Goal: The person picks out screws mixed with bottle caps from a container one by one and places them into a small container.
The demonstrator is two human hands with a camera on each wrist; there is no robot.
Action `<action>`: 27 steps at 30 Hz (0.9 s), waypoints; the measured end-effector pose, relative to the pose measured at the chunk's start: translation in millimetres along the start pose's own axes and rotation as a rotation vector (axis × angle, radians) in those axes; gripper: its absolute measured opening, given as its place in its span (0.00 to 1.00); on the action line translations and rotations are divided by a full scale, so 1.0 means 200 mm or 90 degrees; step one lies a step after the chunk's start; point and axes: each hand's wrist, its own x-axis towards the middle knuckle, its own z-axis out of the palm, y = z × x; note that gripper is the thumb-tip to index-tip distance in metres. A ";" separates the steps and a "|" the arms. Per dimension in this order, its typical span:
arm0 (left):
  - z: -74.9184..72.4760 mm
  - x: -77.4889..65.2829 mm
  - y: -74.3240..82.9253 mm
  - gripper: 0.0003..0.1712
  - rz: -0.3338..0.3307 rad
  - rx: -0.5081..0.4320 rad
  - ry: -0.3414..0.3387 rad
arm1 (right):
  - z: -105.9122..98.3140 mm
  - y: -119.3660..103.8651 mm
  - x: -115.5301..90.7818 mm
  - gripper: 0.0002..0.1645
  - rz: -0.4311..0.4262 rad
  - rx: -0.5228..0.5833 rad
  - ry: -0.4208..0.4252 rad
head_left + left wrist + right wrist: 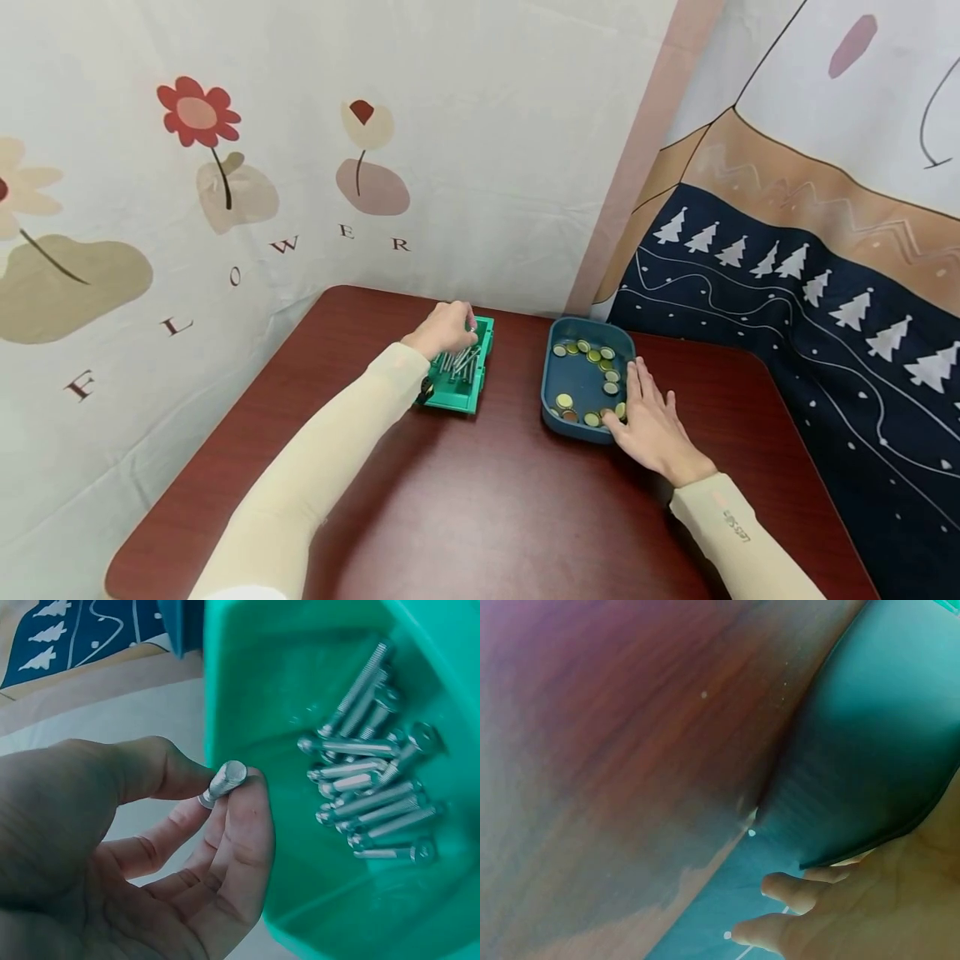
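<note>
My left hand (442,330) is above the far side of a green bin (452,402). Between thumb and forefinger it pinches a metal bolt (226,780), its round end facing the left wrist camera. More silvery bolts (375,804) lie in a loose pile on the bin floor. My right hand (654,423) rests against the right side of a blue tray (573,379), fingers extended along the rim and thumb at the near corner. Several bottle caps (611,377), mostly yellowish, lie inside along the tray's edges.
Both containers stand toward the back of a dark red-brown table (517,508), the bin left of the tray. A pale curtain (480,150) with flower prints hangs behind, and a dark blue cloth (750,308) with white trees is at the right.
</note>
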 end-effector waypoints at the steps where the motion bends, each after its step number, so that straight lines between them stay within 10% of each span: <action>1: 0.01 0.00 -0.01 0.10 -0.001 0.010 0.004 | 0.00 0.00 0.00 0.62 0.001 0.001 0.000; 17: 0.07 -0.03 -0.06 0.08 0.036 0.138 0.109 | 0.00 0.02 0.01 0.62 0.005 -0.002 0.004; 27: 0.08 -0.20 -0.17 0.31 0.124 0.169 0.195 | 0.01 0.02 -0.01 0.66 -0.024 -0.024 0.041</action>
